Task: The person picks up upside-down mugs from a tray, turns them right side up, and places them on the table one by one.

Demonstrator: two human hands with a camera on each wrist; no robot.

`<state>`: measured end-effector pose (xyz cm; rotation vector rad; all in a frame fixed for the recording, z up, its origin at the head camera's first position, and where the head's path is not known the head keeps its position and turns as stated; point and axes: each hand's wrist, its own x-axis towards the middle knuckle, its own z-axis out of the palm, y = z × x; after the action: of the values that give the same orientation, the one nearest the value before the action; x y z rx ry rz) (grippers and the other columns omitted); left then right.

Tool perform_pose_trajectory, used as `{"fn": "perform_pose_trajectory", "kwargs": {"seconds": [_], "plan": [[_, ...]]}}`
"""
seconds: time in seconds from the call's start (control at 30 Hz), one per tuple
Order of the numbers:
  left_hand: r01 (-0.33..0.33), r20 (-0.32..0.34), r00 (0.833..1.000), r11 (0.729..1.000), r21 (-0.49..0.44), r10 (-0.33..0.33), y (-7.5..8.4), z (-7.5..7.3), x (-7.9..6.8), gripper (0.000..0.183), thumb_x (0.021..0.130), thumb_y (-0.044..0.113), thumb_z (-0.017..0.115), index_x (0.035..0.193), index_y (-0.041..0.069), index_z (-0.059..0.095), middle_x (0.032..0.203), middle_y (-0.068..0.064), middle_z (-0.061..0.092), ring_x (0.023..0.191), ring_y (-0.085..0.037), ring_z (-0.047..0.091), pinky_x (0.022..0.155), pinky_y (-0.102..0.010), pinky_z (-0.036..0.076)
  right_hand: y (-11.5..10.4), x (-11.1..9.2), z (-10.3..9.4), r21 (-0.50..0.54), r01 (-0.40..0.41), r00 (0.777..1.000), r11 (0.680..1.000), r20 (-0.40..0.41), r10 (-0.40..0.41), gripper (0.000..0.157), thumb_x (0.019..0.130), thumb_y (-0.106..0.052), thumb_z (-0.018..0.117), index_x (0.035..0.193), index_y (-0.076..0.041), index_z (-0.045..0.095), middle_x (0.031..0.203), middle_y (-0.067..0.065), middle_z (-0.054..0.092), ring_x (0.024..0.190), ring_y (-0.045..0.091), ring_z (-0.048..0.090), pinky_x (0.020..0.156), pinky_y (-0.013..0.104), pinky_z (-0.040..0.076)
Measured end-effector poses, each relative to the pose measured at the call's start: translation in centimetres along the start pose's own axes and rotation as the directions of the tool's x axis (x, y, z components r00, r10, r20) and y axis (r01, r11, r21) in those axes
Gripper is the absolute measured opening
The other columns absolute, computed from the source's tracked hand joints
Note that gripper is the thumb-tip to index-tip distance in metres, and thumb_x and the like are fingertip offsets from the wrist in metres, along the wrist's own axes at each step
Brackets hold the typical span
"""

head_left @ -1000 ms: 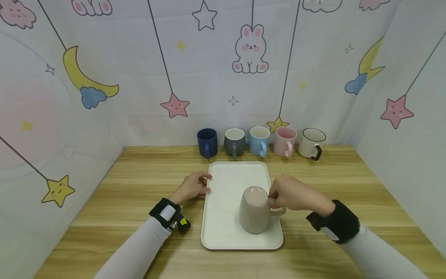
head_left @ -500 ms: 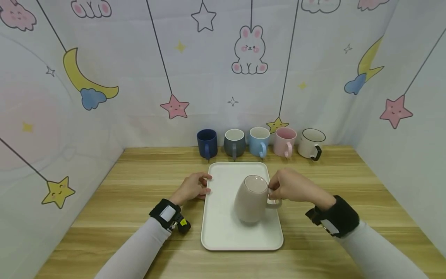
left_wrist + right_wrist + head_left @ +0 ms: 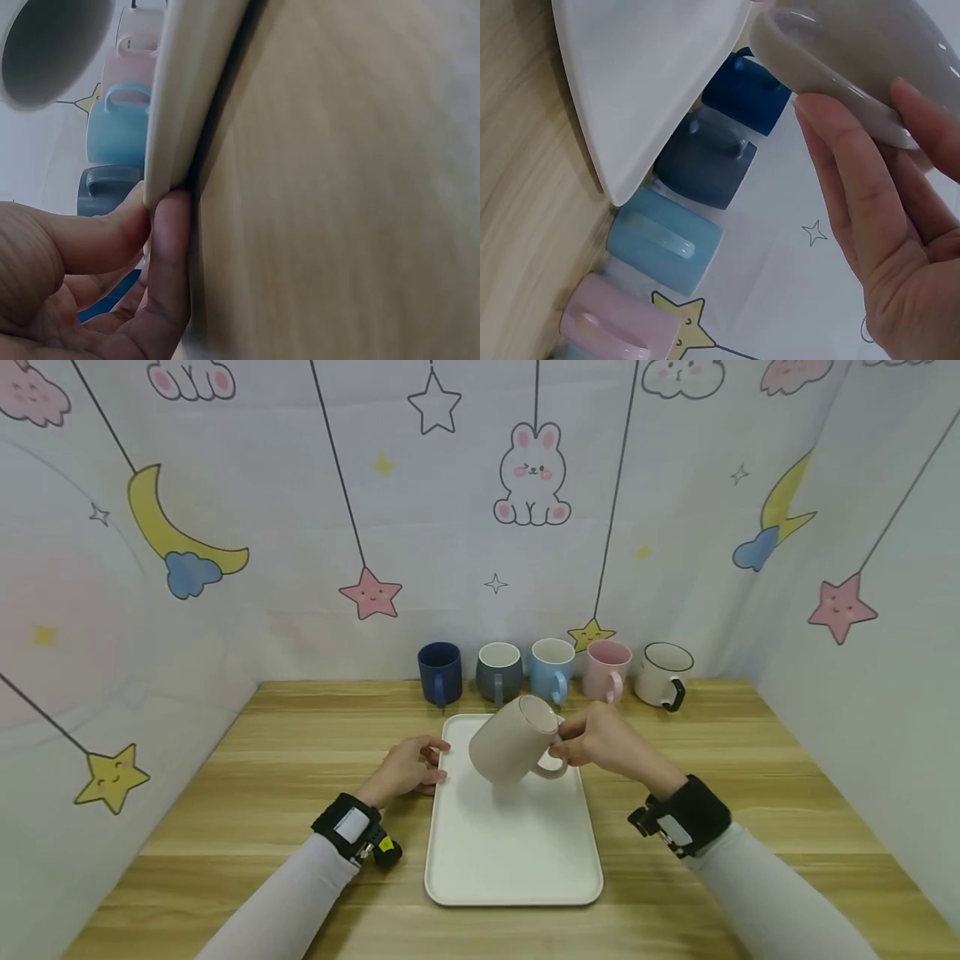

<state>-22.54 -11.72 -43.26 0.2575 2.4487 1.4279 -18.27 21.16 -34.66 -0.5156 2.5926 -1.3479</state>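
Beige mug [image 3: 512, 741]: tilting in the air above the white tray [image 3: 513, 852], right hand [image 3: 600, 743] gripping its handle. Left hand [image 3: 405, 767]: pinching the tray's left edge on the wooden surface [image 3: 285, 810]. 5 mugs [image 3: 552, 670] are standing behind.

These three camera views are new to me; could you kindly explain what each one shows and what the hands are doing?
No machine here: a person works with bare hands, wearing a camera on the head and one on each wrist. The wide picture is the head view, looking down on a wooden table. On it lie a white tray and, at the back, a row of five mugs. The right hand holds a beige mug by its handle, tilted above the tray. The left hand pinches the tray's left edge; the left wrist view shows that grip close up. The right wrist view shows fingers on the handle.
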Motion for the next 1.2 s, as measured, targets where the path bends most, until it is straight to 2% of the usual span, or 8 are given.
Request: {"fn": "perform_pose_trajectory", "kwargs": {"seconds": [0.13,0.4,0.67,0.77,0.9,0.93,1.03,1.2], "plan": [[-0.005,0.002,1.0,1.0,-0.01,0.005,0.0,0.1,0.0,0.044,0.093,-0.007,0.072,0.136,-0.003,0.061,0.115,-0.02,0.06,0.078,-0.019,0.067,0.067,-0.031,0.065,0.4,0.6,0.2,0.083,-0.012,0.999,0.996,-0.037,0.015,0.02,0.091,-0.007,0.079,0.108,0.003,0.079,0.104,0.014,0.078,0.092,0.025,0.073,0.079,0.037,0.066],[-0.012,-0.001,1.0,1.0,-0.016,0.012,0.2,0.0,0.2,0.046,0.092,-0.007,0.073,0.136,-0.002,0.061,0.114,-0.02,0.061,0.077,-0.018,0.067,0.067,-0.031,0.065,1.2,1.4,0.4,0.155,0.034,0.997,0.987,-0.072,-0.023,0.021,0.092,-0.005,0.079,0.11,0.004,0.078,0.108,0.017,0.077,0.095,0.028,0.074,0.083,0.037,0.065],[-0.02,0.021,1.0,1.0,0.014,0.019,0.1,0.0,0.0,0.045,0.092,-0.008,0.073,0.135,-0.005,0.06,0.109,-0.019,0.059,0.077,-0.02,0.066,0.066,-0.031,0.065,1.9,2.1,1.5,0.307,0.051,0.995,0.951,-0.093,-0.023,0.028,0.094,-0.006,0.075,0.119,0.006,0.074,0.116,0.018,0.075,0.097,0.028,0.074,0.088,0.04,0.064],[-0.05,0.01,0.999,0.995,0.09,0.05,0.2,0.1,0.0,0.045,0.091,-0.007,0.075,0.134,-0.005,0.062,0.11,-0.019,0.06,0.08,-0.021,0.065,0.068,-0.03,0.064,2.0,2.2,1.9,0.348,0.052,0.993,0.936,-0.114,-0.013,0.029,0.093,-0.007,0.075,0.119,0.007,0.074,0.115,0.018,0.074,0.097,0.026,0.074,0.088,0.039,0.064],[-0.099,-0.057,0.992,0.98,0.175,0.11,0.7,0.5,0.2,0.042,0.09,0.001,0.079,0.13,0.0,0.067,0.119,-0.02,0.064,0.092,-0.026,0.063,0.071,-0.031,0.059,2.1,2.4,2.2,0.391,0.062,0.989,0.918,-0.147,-0.004,0.03,0.094,-0.006,0.074,0.121,0.008,0.072,0.116,0.019,0.074,0.1,0.026,0.074,0.088,0.039,0.063],[-0.106,-0.076,0.99,0.98,0.171,0.12,0.9,0.6,0.3,0.042,0.09,0.004,0.079,0.13,0.001,0.068,0.122,-0.019,0.064,0.096,-0.027,0.062,0.073,-0.032,0.057,2.1,2.5,2.2,0.394,0.069,0.987,0.917,-0.158,-0.006,0.03,0.094,-0.005,0.074,0.121,0.009,0.072,0.116,0.019,0.074,0.1,0.026,0.074,0.088,0.038,0.063],[-0.12,-0.097,0.987,0.99,0.077,0.127,1.7,1.0,0.5,0.04,0.093,0.01,0.079,0.131,0.005,0.069,0.129,-0.019,0.062,0.106,-0.031,0.061,0.081,-0.036,0.059,2.2,2.5,2.2,0.405,0.083,0.984,0.911,-0.179,-0.01,0.031,0.095,-0.004,0.073,0.123,0.009,0.071,0.117,0.02,0.074,0.102,0.027,0.074,0.087,0.038,0.063],[-0.156,-0.073,0.986,0.986,-0.062,0.151,2.8,1.7,0.7,0.038,0.095,0.014,0.078,0.13,0.003,0.069,0.131,-0.02,0.062,0.111,-0.03,0.062,0.09,-0.037,0.057,2.2,2.7,2.2,0.415,0.086,0.982,0.906,-0.189,-0.007,0.032,0.096,-0.005,0.072,0.125,0.009,0.07,0.122,0.021,0.072,0.107,0.031,0.073,0.088,0.039,0.063]]}}
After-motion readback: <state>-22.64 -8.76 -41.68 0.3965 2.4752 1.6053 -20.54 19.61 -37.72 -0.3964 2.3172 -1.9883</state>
